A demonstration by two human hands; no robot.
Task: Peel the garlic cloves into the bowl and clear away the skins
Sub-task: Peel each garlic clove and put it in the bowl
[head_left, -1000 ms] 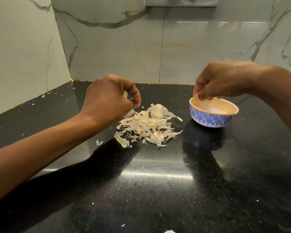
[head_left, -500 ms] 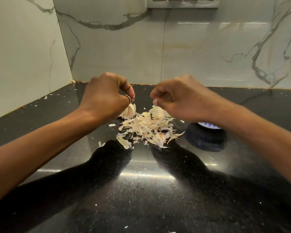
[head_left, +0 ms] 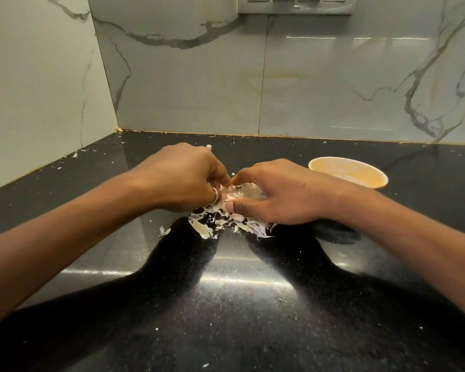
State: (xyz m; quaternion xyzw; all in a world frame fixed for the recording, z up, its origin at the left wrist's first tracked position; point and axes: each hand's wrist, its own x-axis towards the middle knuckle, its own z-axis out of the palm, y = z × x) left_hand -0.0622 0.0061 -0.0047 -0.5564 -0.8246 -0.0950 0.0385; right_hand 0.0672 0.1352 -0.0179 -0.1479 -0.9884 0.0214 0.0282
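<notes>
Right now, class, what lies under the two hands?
A pile of papery garlic skins on the black counter, its near edge showing below the left hand and right hand, which cup it. The pile's middle is covered, so anything else there cannot be seen.

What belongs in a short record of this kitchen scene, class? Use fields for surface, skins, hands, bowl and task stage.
surface: black speckled countertop, stray flakes on it
garlic skins: one loose pile between the hands
left hand: fingers curled round the pile's left side
right hand: cupped round its right side, thumb on the pile
bowl: upright, right of the hands, apart from the pile
task stage: skins cupped in both hands, not yet cleared
</notes>
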